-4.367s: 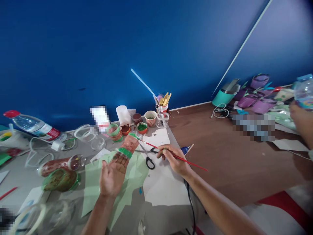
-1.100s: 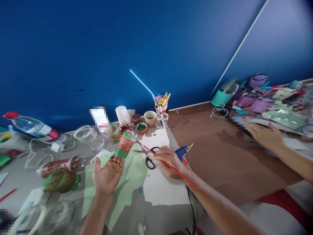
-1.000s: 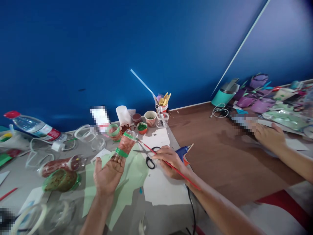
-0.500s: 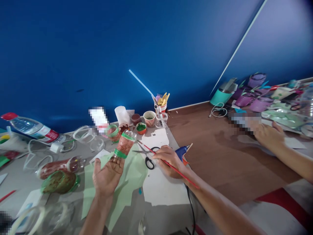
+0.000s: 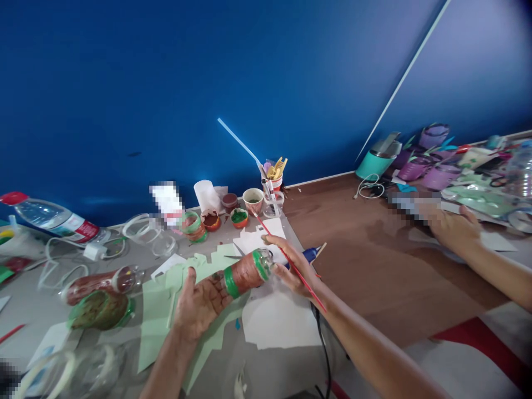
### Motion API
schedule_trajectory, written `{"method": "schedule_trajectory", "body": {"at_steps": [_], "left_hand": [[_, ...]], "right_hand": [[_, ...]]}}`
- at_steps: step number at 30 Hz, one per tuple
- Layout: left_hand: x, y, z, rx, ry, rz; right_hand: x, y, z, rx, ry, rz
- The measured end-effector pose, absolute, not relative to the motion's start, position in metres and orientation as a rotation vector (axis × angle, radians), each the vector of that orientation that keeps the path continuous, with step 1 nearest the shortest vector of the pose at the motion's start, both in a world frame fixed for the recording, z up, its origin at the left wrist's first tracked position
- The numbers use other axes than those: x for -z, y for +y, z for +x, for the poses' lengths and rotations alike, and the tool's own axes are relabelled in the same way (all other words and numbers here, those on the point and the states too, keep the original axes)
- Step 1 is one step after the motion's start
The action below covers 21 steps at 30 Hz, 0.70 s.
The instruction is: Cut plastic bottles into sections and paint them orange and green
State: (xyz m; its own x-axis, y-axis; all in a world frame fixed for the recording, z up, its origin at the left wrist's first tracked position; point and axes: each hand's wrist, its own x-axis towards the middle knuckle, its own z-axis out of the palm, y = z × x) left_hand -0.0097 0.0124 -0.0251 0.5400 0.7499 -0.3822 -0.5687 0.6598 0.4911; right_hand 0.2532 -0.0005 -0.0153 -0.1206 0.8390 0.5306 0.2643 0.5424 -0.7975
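Note:
My left hand, palm up, holds a cut plastic bottle painted reddish brown with green bands at both ends. Its fingertips are at the near end of the bottle, and I cannot tell how far they reach inside. The bottle lies tilted, its clear end pointing right. My right hand is closed on a thin red paintbrush, bristles up and to the left. Some right-hand fingers come against or very near the bottle's clear end. Scissors are mostly hidden behind the bottle. Small cups of green paint and brown paint stand beyond.
Green paper and white card lie beneath my hands. A blue glue gun with its cord is at the right edge. More painted bottles lie left. Another person's hand is over a pixelated device at right.
The bottle has swung from nearly upright to lying rightward and come closer, now covering the scissors. My right hand has moved slightly right and up, against or near its clear end.

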Motion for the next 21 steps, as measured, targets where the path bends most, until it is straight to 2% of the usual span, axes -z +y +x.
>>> {"method": "schedule_trajectory", "body": {"at_steps": [11,21], "left_hand": [[0.029,0.007,0.000,-0.915,0.558,0.625],[0.057,-0.007,-0.009,-1.059,0.638,1.049]], "right_hand": [[0.020,0.003,0.249,-0.717,-1.557,-1.003],[0.036,0.011,0.249,-0.873,-1.348,-1.087]]}}
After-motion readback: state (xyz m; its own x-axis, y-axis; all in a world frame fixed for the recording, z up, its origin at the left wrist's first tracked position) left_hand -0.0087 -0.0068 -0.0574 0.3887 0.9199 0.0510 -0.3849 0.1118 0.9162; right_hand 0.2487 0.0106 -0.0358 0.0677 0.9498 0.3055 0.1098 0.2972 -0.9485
